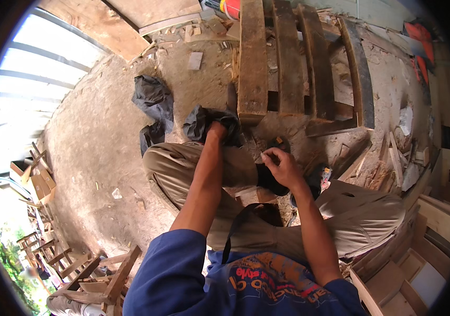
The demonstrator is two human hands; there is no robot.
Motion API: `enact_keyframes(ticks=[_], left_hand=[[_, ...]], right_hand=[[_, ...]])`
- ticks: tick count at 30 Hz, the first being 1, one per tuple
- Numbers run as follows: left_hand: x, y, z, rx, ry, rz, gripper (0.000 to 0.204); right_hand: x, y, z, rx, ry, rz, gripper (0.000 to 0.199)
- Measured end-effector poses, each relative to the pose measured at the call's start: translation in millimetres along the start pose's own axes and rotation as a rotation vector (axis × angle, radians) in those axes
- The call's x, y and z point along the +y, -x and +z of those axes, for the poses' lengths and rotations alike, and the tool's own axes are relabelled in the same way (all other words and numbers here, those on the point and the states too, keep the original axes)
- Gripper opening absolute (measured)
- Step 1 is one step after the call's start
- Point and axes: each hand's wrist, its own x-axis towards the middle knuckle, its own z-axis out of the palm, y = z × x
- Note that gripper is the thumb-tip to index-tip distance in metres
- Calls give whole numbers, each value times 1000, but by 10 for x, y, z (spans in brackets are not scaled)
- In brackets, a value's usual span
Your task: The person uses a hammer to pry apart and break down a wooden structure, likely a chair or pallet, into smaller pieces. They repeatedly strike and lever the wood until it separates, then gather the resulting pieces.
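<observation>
My left hand [216, 130] reaches into a crumpled black plastic bag [195, 122] in front of my left knee. Its fingers are hidden inside the bag. My right hand [285, 167] hovers between my knees, with thumb and forefinger brought together; anything pinched there is too small to make out. A second black plastic bag [153, 95] lies on the ground farther left. Khaki trousers [183, 166] cover my bent legs, and a dark strap [234, 231] hangs over my lap.
A slatted wooden bench [279, 63] stands just ahead on the dirt floor [93, 147]. Wood scraps [397, 158] lie at the right. Wooden box frames [393, 287] are at the lower right. A wooden frame [117, 279] stands at the lower left, near cardboard boxes [41, 181].
</observation>
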Motion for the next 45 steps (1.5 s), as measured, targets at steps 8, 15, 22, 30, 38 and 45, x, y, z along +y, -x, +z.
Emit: enact_keyframes(ticks=[8,15,22,30,38,45], left_hand=[[879,76,-925,37,418,-526,25],[734,336,-1229,172,343,-456,24],[814,387,-1368,159,402,-443,26],[800,434,-1383,193,418,-485,28],[822,546,-1659,199,383,-594,25],[804,617,-1655,103,300,-713,26]], right_hand=[[221,12,-97,-14,68,41,29],[232,-59,75,-23,98,-118,31],[292,-60,44,-26,116,-96,31],[293,-65,90,-17,140,-122,30],[289,-51,120,-38,179,-117,30],[213,-115,155,-81,111,-56,30]])
